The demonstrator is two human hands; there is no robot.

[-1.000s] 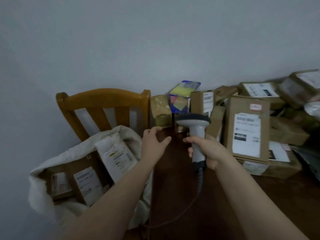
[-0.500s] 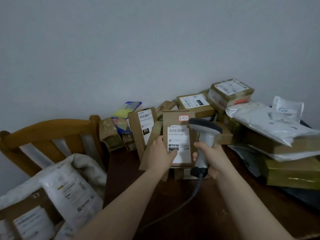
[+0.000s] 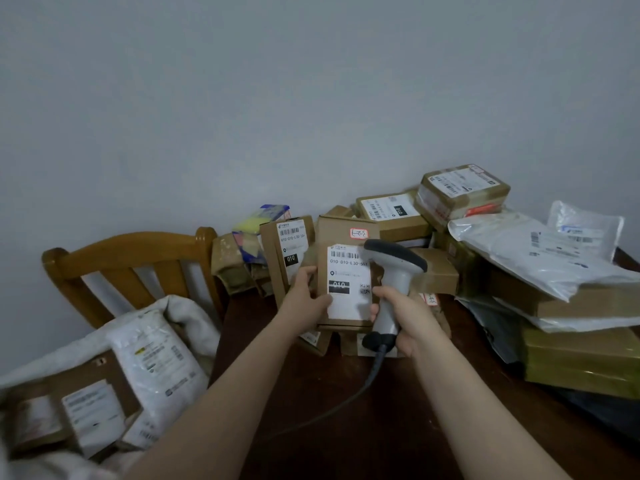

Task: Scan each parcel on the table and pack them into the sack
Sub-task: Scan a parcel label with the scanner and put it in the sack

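Squarely before the camera stands the brown cardboard parcel (image 3: 348, 282), upright with its white label facing out, at the near edge of the pile on the dark wooden table (image 3: 346, 431); the left hand (image 3: 306, 297) grips its left edge, thumb on the front and fingers curled round the side; whether its base rests on the boxes beneath cannot be told; just right of it, partly covering the label's corner, is the grey barcode scanner (image 3: 393, 278), its handle wrapped in the closed fingers of the right hand (image 3: 408, 320), its cable (image 3: 374, 372) trailing toward the camera across the table; behind and to the right lie more labelled boxes and white plastic mailers (image 3: 540, 251); at the left, the white sack (image 3: 194, 313) sits open on a wooden chair (image 3: 138, 251), with a white mailer and brown boxes inside.
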